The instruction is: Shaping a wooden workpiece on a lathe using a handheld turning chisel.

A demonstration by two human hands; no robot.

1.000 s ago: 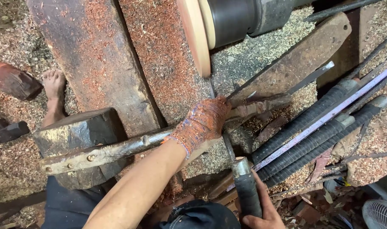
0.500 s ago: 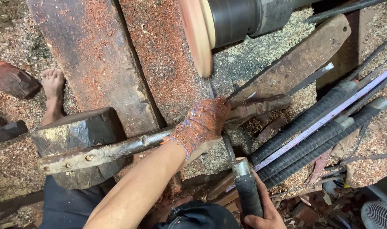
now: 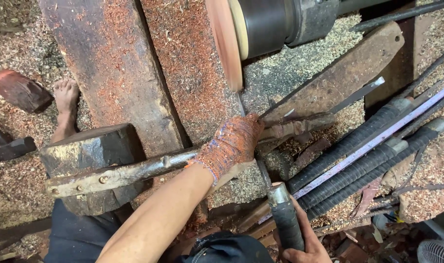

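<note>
Reddish wooden disc [image 3: 225, 44], edge-on and blurred, sits top centre of frame on a dark cylindrical lathe chuck [image 3: 275, 22] that runs off toward the upper right. Left hand [image 3: 231, 146] in a sawdust-caked knit glove is at frame centre, pressed down over a metal tool rest bar [image 3: 119, 173] that reaches from lower left toward the middle; fingers curled closed around the bar and the thin shaft of a turning tool [image 3: 248, 122], whose tip points up toward the disc's lower rim. Can't tell if the tip actually touches the wood. Right hand [image 3: 302, 243] bare, bottom centre-right, wrapped tight round the black grip-wrapped tool handle [image 3: 284, 219] with a metal ferrule at its upper end, thumb side visible, fingers partly cut by frame edge. Heavy dark timber beams [image 3: 114, 83] slant from top left down to centre, coated in red shavings. A dark block [image 3: 93, 151] sits under the bar's left end, centre-left. Bare foot [image 3: 66, 100] on the sawdust at left, beside a reddish wood chunk [image 3: 19, 90] in the upper left. Bundle of long wrapped-handle tools [image 3: 358, 160] lies diagonally at right, with a pale purple rod among them. Flat rusty plate [image 3: 339, 73] upper right, just beside the chuck. White fan grille [image 3: 436, 251] bottom right corner.
</note>
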